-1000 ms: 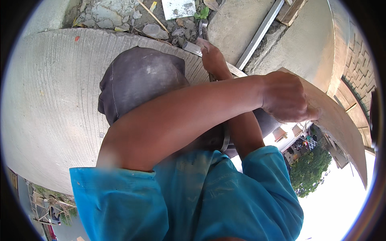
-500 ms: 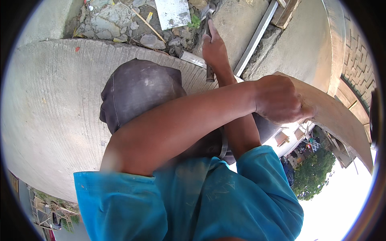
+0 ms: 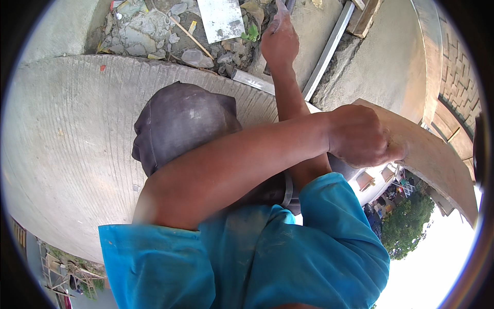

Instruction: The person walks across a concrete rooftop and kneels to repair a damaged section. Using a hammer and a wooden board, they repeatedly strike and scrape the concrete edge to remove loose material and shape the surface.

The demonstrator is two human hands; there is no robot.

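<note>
Tan board (image 3: 437, 154) spreads right of both hands; I see my left hand (image 3: 359, 135) clenched on its near edge. Farther up and left, well apart from the board, my right hand (image 3: 280, 44) is closed around a dark, mostly hidden tool (image 3: 267, 69).

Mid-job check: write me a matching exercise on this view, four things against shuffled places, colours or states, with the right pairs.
Things:
1. Left hand
2. Right hand
3. Leafy plant
4. Shirt

Descriptions:
A. Bright blue
B. Closed around a mostly hidden tool
C. Green, right of the pale speckled sheet
D. Closed at the edge of the brown board

Pairs: 1-D, 2-B, 3-C, 4-A
</note>
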